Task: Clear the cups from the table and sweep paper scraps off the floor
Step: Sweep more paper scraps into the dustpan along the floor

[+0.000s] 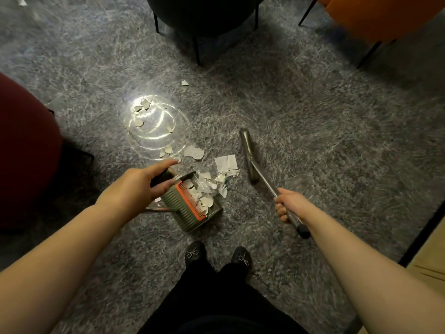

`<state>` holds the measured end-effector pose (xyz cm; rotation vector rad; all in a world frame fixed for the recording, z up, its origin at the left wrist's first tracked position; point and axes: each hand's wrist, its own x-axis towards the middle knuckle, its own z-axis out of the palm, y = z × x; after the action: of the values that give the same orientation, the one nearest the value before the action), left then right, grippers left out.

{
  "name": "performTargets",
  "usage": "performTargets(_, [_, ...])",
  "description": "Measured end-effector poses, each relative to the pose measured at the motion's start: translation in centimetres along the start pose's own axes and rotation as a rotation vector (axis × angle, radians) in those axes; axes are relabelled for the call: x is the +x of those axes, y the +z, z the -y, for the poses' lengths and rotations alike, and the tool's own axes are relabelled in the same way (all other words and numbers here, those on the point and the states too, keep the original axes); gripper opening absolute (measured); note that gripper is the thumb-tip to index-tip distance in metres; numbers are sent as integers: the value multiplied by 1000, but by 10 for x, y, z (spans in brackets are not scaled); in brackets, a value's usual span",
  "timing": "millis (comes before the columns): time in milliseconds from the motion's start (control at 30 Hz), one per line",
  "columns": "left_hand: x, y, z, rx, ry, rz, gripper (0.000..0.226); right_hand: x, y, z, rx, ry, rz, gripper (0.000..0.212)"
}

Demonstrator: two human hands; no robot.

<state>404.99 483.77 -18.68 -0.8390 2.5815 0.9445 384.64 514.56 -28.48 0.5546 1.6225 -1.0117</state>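
A green dustpan (pixel 190 203) with an orange comb edge stands on the grey carpet and holds several white paper scraps. My left hand (pixel 142 186) grips the black top of the dustpan's handle. My right hand (pixel 289 204) grips the metal handle of a broom (pixel 249 155), whose green head lies on the carpet to the right of the scraps. More paper scraps (pixel 225 163) lie just beyond the pan's mouth, and smaller ones (pixel 144 106) sit farther off in a bright patch of light.
A dark red chair (pixel 26 150) is at the left, a dark chair (pixel 204 15) at the top middle and an orange chair (pixel 375 18) at the top right. My feet in black shoes (pixel 216 256) stand just behind the pan. One scrap (pixel 185 83) lies alone farther out.
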Motion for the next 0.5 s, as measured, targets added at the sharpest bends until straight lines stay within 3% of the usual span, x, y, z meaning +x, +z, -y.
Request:
performTargets(167, [-3, 2, 3, 72, -5, 5, 54, 25, 35, 13, -80, 40, 52, 59])
performTargets(367, [-15, -2, 13, 83, -7, -3, 56, 16, 74, -21, -293, 116, 173, 46])
performTargets(500, [-15, 0, 15, 85, -13, 1, 55, -2, 87, -48, -266, 146, 218, 55])
